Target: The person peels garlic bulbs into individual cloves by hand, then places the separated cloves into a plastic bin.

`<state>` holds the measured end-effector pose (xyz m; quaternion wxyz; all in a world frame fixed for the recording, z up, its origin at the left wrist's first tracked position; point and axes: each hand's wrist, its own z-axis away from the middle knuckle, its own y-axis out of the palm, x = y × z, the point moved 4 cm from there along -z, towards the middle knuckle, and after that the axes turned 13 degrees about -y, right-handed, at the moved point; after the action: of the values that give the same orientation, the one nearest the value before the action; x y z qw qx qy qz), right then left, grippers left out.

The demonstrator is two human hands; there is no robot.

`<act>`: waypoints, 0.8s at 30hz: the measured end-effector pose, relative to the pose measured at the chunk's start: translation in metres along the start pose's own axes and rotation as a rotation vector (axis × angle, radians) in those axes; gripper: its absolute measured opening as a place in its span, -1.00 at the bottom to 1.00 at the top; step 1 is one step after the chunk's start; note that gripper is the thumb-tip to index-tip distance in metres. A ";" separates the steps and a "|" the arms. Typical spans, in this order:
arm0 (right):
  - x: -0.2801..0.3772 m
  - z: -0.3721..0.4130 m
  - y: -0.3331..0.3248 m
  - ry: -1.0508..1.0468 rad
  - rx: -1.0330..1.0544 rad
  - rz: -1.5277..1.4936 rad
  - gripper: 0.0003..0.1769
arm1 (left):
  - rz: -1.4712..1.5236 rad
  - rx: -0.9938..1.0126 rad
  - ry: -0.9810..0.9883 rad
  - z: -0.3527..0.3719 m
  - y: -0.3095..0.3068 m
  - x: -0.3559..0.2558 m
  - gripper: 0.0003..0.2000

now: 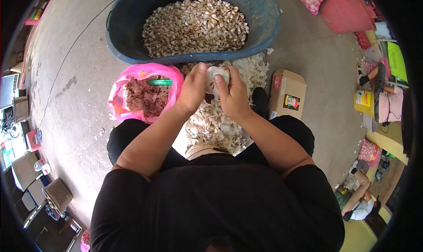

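One held garlic bulb (215, 71), one blue tub (126, 29).

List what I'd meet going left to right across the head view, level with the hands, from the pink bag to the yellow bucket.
Pink bag → left hand → garlic bulb → right hand → dark shoe → cardboard box → yellow bucket.

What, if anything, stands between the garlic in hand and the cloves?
Only the near side of the tub, which rises between the garlic in the right hand and the cloves. Nothing else visible blocks that way; the peelings lie low on the floor.
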<state>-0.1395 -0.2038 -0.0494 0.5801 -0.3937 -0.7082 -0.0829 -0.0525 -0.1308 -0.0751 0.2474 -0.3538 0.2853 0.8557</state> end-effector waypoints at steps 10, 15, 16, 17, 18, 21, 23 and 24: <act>-0.005 0.006 -0.005 0.051 0.028 -0.023 -0.76 | -0.082 -0.182 0.091 0.000 0.001 0.009 -0.70; -0.016 0.005 -0.004 0.048 -0.021 -0.149 -0.79 | 0.027 -0.051 -0.077 -0.005 -0.003 0.012 -0.70; -0.012 0.002 -0.005 0.059 -0.013 -0.115 -0.78 | 0.027 -0.030 -0.138 -0.004 -0.003 0.010 -0.69; -0.010 0.000 -0.006 0.068 -0.005 -0.081 -0.78 | 0.028 -0.008 -0.196 -0.002 -0.005 0.006 -0.68; -0.012 -0.002 -0.007 0.079 0.037 -0.032 -0.77 | 0.031 0.013 -0.255 -0.002 -0.005 0.005 -0.67; -0.015 -0.004 -0.008 0.135 0.131 0.040 -0.75 | -0.327 -0.062 0.152 -0.009 0.000 0.019 -0.62; -0.011 -0.004 -0.008 0.190 0.151 -0.002 -0.74 | -0.273 -0.024 0.055 -0.008 -0.004 0.026 -0.57; -0.016 -0.005 -0.008 0.253 0.120 -0.101 -0.75 | -0.159 0.018 -0.022 -0.003 0.000 0.018 -0.57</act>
<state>-0.1409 -0.2191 -0.0595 0.6824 -0.3088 -0.6519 -0.1184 -0.0622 -0.1292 -0.0901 0.3210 -0.3635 0.2613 0.8346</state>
